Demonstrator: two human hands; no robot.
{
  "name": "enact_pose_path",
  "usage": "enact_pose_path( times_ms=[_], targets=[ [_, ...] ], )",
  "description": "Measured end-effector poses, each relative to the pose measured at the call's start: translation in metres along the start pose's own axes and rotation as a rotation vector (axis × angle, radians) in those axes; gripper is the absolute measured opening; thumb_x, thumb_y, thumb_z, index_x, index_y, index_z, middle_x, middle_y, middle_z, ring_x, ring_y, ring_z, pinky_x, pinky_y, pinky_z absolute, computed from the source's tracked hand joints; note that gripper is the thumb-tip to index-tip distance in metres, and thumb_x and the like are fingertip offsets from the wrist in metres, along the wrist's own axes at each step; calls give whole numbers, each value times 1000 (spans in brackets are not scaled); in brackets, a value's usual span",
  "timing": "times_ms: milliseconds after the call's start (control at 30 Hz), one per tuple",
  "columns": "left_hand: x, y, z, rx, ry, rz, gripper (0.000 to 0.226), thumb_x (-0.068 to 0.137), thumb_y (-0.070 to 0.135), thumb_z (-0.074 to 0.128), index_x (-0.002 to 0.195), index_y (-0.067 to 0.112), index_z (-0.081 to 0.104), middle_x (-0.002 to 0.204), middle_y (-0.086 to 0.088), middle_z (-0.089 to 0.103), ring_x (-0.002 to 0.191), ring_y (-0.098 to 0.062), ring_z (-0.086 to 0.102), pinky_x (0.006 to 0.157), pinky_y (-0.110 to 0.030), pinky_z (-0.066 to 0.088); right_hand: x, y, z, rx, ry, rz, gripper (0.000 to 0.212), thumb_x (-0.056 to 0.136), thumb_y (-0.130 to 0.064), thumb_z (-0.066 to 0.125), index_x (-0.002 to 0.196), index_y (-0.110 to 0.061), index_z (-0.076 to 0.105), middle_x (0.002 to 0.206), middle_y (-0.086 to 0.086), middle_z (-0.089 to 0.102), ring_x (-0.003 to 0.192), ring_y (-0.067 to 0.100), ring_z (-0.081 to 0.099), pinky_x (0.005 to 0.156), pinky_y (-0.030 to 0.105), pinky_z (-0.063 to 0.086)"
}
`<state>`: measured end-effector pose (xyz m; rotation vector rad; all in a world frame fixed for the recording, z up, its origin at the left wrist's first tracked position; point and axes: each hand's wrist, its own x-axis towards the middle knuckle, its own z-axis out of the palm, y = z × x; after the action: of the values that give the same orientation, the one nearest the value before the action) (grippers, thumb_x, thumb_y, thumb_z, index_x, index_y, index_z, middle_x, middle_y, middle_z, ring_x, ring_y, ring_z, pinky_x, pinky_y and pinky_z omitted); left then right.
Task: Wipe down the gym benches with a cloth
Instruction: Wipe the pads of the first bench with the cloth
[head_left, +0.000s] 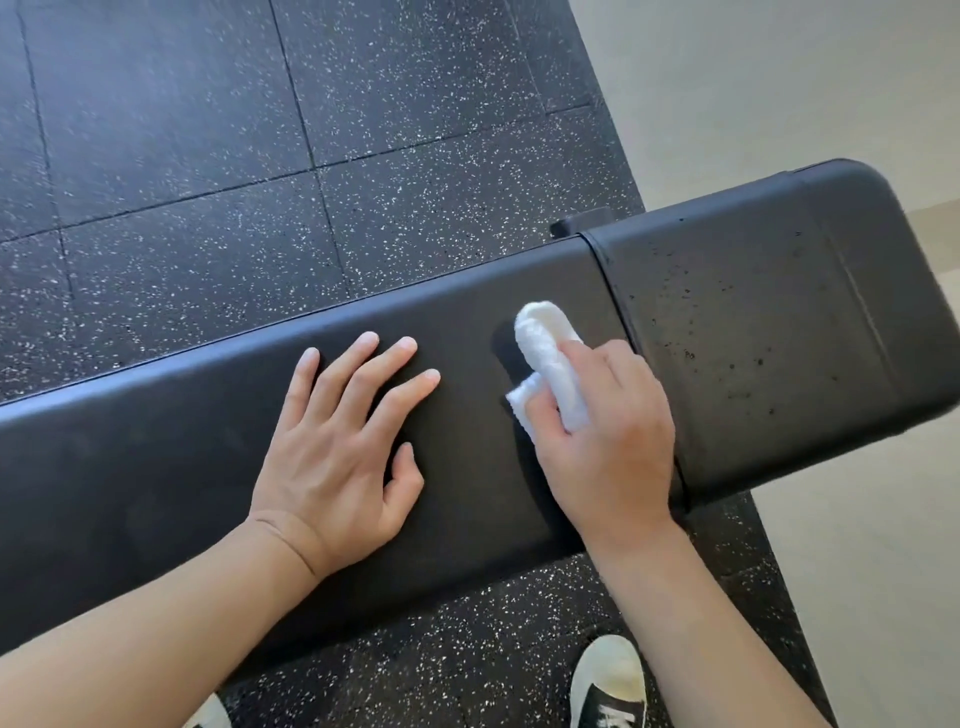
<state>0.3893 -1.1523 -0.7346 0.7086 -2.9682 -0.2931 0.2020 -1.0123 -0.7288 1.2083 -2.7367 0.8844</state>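
Head cam looks down on a black padded gym bench (156, 467) running across the view from lower L to upper R. It has two pads w/ a seam between them: a long pad on the L and a shorter seat pad (769, 322) on the R. The seat pad looks speckled w/ dark spots and dust; the long pad looks plain matte.

Left hand (343, 457) lies flat, palm down, on the long pad approx mid-view. Fingers are straight and spread, tips pointing up and R toward the far edge of the pad; thumb is out to the R side, also on the pad. It holds nothing, just rests/presses on the surface. Forearm comes in bare from the lower L corner, wrist roughly level w/ the near edge of the pad.

Right hand (613, 441) sits just R of the left, near the seam, back of hand up. Fingers are curled round a white cloth (550, 358), gripping it as a folded wad; thumb crosses over the lower part. The cloth sticks out past the fingers toward the far edge, and a corner shows under the thumb, touching the long pad. Right forearm enters from the lower R, angled up and L.

Floor is black rubber tile (182, 130) w/ white flecks; pale flooring (779, 78) shows at R. A black-and-white sneaker (608, 686) stands below the bench; part of another shows at bottom L.
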Motion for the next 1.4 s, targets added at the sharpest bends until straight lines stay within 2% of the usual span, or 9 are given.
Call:
enact_pose_path(
  times_ms=[200,367,467,567,867,1000,1133,1233,1400],
  targets=[
    [0,1,2,-38,11,-19,66,86,34,47,150,20,49,165,-2,39,157,-30,29,127,-61,17,0,-60,33,23,-59,-22,22,90,-27,63,104,-12,69,87,4,52,77,27,49,66,43,40],
    [-1,1,2,-49,34,-17,61,89,33,47,148,20,51,164,-2,40,157,-30,30,127,-62,17,-54,-31,-1,9,-130,-192,26,99,-30,58,111,-12,72,86,1,51,74,23,44,65,40,37],
    [0,2,3,-38,46,-5,61,88,33,47,148,22,52,164,-2,40,157,-30,31,127,-62,18,-56,19,-34,-84,-58,-129,39,105,-37,45,110,-12,74,84,2,51,74,24,45,64,44,39],
    [-2,1,3,-36,49,-8,61,88,33,48,148,22,52,164,-1,40,157,-29,31,127,-61,17,-27,48,-46,-193,11,-21,20,93,-23,59,100,-11,73,82,3,47,72,24,39,64,43,39],
    [-2,1,0,-56,44,-11,60,89,33,49,148,23,53,164,-1,41,156,-29,31,127,-62,18,28,-32,17,-75,-30,40,30,90,-32,54,98,-7,69,88,10,54,78,30,49,69,47,44],
    [-1,3,-2,-57,48,-24,60,88,32,50,147,20,54,163,-1,42,156,-29,32,127,-61,19,-27,-47,13,-5,-117,-134,26,91,-31,58,103,-10,68,88,6,51,77,28,47,66,44,41],
    [-2,3,-3,-70,41,-23,58,89,32,50,146,23,55,164,-1,41,156,-28,31,126,-61,19,-69,-10,-14,9,-141,-298,28,97,-29,56,110,-9,72,85,4,51,73,24,44,62,43,40],
    [-2,2,-4,-68,42,-19,58,90,33,48,146,24,55,163,-1,42,156,-28,32,126,-62,19,-56,25,-29,-32,-71,-273,36,103,-30,46,112,-9,73,81,4,49,71,25,42,62,45,41],
    [-5,3,-6,-100,31,-15,57,91,33,48,146,24,58,163,-1,44,156,-28,33,126,-63,19,-14,23,-17,-102,-25,-64,16,91,-20,55,94,-10,67,79,2,45,73,24,38,63,43,42]
  ],
)
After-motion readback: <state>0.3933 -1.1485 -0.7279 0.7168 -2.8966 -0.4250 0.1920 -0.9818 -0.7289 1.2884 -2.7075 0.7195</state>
